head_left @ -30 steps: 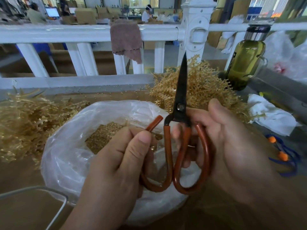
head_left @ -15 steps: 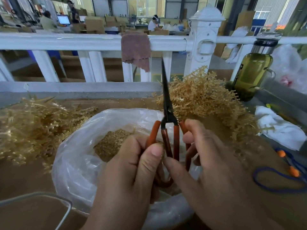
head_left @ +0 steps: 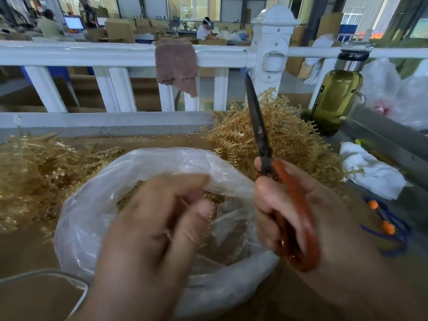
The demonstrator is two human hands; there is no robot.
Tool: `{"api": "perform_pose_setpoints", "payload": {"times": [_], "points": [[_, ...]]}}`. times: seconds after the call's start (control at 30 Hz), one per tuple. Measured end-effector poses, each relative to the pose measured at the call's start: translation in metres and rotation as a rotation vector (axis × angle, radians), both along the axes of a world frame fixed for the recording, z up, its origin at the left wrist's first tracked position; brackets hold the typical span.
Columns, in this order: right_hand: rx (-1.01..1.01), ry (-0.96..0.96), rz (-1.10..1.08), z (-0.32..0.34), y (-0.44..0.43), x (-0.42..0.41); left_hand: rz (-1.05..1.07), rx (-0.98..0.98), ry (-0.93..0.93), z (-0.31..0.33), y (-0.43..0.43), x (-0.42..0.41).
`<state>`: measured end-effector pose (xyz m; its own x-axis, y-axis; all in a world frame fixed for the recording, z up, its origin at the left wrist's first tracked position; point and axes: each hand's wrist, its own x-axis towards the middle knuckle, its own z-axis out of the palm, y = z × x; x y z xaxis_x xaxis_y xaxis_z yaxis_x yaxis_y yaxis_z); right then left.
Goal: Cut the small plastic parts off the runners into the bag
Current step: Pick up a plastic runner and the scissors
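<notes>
No legible text, label or number anywhere in view

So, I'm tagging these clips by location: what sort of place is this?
Most likely a factory or workshop floor: heaps of tan plastic runners waiting to be trimmed, stacked brown cardboard boxes beyond the white railing, and another person at work in the background.

Left hand [head_left: 159, 218] low centre, back toward camera, fingers curled inward, thumb alongside, blurred, any contents not discernible; right hand [head_left: 310, 218] just beside it, not touching, fingers wrapped round the handles of the scissors [head_left: 289, 184], closed blades pointing up.
</notes>
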<state>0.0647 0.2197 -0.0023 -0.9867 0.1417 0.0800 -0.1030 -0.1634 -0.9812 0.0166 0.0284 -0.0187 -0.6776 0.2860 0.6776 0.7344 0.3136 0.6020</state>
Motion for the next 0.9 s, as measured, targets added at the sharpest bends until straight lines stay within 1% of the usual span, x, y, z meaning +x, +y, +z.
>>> {"api": "perform_pose_setpoints", "payload": {"times": [0.07,0.1,0.17,0.23,0.33,0.4,0.43,0.53,0.6,0.67,0.77,0.9], "points": [[-0.407,0.045,0.204,-0.002,0.003,-0.005,0.120,0.141,-0.111,-0.003,-0.009,-0.013],[-0.540,0.059,0.296,-0.003,0.003,-0.008,0.168,0.194,-0.152,-0.005,-0.014,-0.020],[-0.680,0.041,0.460,-0.003,0.004,-0.008,0.228,0.218,-0.216,-0.006,-0.016,-0.027],[-0.726,0.006,0.581,-0.004,0.008,-0.007,0.258,0.182,-0.237,-0.006,-0.014,-0.025],[-0.687,-0.028,0.622,-0.001,0.011,-0.002,0.291,0.054,-0.216,0.000,-0.009,-0.018],[-0.645,-0.034,0.608,-0.001,0.011,0.000,0.306,-0.025,-0.253,0.000,-0.009,-0.020],[-0.600,-0.027,0.585,-0.001,0.010,0.000,0.327,-0.078,-0.264,-0.001,-0.011,-0.024],[-0.386,0.001,0.452,-0.004,0.009,-0.004,0.477,-0.362,-0.206,0.000,-0.017,-0.031],[-0.300,0.012,0.356,-0.005,0.009,-0.007,0.528,-0.479,-0.229,0.003,-0.018,-0.033],[-0.273,0.027,0.307,-0.007,0.011,-0.009,0.546,-0.526,-0.275,0.003,-0.019,-0.034],[-0.240,0.037,0.296,-0.011,0.013,-0.011,0.566,-0.632,-0.271,0.003,-0.019,-0.037],[-0.108,0.059,0.257,-0.017,0.013,-0.013,0.547,-0.762,-0.275,0.004,-0.018,-0.038]]}}
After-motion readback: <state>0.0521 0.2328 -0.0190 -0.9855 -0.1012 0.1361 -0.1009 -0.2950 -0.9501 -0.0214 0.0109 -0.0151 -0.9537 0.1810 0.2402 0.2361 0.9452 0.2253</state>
